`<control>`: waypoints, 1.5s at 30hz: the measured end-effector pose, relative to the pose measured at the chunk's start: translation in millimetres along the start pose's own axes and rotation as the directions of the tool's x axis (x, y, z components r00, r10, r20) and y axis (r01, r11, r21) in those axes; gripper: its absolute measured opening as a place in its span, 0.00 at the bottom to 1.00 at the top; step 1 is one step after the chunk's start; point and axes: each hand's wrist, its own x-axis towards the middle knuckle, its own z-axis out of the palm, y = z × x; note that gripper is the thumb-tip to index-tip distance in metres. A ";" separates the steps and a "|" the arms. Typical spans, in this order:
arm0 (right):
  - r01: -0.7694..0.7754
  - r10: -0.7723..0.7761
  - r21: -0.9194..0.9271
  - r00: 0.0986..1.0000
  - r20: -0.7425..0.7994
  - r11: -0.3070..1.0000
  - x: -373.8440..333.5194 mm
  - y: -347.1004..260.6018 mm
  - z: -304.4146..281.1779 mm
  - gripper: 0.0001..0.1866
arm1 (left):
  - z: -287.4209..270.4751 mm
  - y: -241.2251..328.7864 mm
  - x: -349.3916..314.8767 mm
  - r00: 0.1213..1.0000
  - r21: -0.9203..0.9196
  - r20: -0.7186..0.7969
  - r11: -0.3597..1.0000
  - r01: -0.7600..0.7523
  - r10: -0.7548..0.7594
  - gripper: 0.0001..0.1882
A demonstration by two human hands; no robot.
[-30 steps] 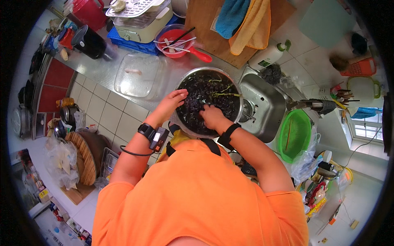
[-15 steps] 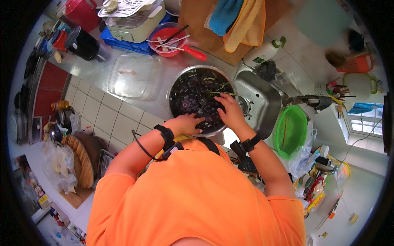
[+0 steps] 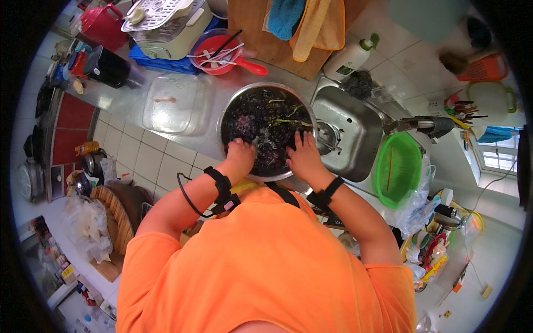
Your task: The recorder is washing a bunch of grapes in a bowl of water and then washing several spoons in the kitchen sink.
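A round steel basin [image 3: 226, 105] holds dark, wet, purplish-black contents [image 3: 261, 127] with several thin green stems [image 3: 288, 119] among them; their exact kind is hard to make out. My left hand [image 3: 241, 157] reaches over the near left rim, its fingers stretched down and the tips partly sunk in the dark contents. At the near right side of the basin, my right hand [image 3: 305, 158] has its fingers stretched out and slightly apart, the tips touching the contents near the green stems. Nothing gripped shows in either hand.
A steel sink [image 3: 355, 130] adjoins the basin on the right, with a green plastic basin [image 3: 398, 169] beyond. Left of it lies a clear lid [image 3: 172, 105]. Farther back are a red strainer [image 3: 222, 55], a soap bottle [image 3: 350, 58] and a wooden board [image 3: 252, 30].
Both hands have shifted: the left has moved back to the basin's left rim, the right lower along its right side. The green stems lie differently. The view has shifted slightly.
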 end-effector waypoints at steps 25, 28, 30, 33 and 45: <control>-0.462 0.248 0.878 0.871 0.424 0.122 64.9 30.2 4.0 0.30 | -43.9 -29.2 -27.4 0.952 -0.812 0.306 -0.521 0.262 0.003 0.21; -0.705 0.258 0.691 0.646 0.719 -0.160 77.3 6.8 10.0 0.25 | -26.0 -7.9 -6.6 0.898 -0.777 0.421 -0.561 0.285 -0.128 0.28; -0.678 0.142 0.670 0.663 0.735 -0.303 71.1 0.2 10.4 0.24 | -10.0 2.0 2.3 0.921 -0.781 0.378 -0.567 0.263 -0.094 0.29; -0.628 0.043 0.593 0.668 0.743 -0.504 69.1 0.7 24.0 0.17 | -13.1 7.3 6.8 0.929 -0.789 0.364 -0.554 0.266 -0.071 0.31; -0.338 0.271 0.806 0.819 0.506 -0.485 38.0 38.0 -15.8 0.17 | 0.1 -18.8 -23.4 0.959 -0.801 0.141 -0.598 -0.035 -0.244 0.27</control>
